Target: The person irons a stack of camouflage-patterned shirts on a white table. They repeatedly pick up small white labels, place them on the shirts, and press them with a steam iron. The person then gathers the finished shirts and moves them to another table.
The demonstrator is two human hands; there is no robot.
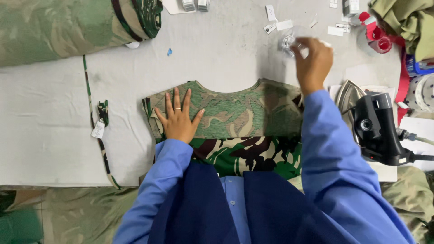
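Observation:
A camouflage garment piece with a curved neckline lies flat on the white table, its lower part folded up to show a darker, brighter print. My left hand rests palm down with spread fingers on the piece's left side, a ring on one finger. My right hand is raised beyond the piece's upper right corner, fingers closed around a small clear plastic object, blurred by motion. Both arms wear blue sleeves.
A black-handled iron stands at the right. A roll of camouflage cloth lies at the top left. A narrow camouflage strip with a white tag runs down the left. Small white labels, red items and olive cloth crowd the top right.

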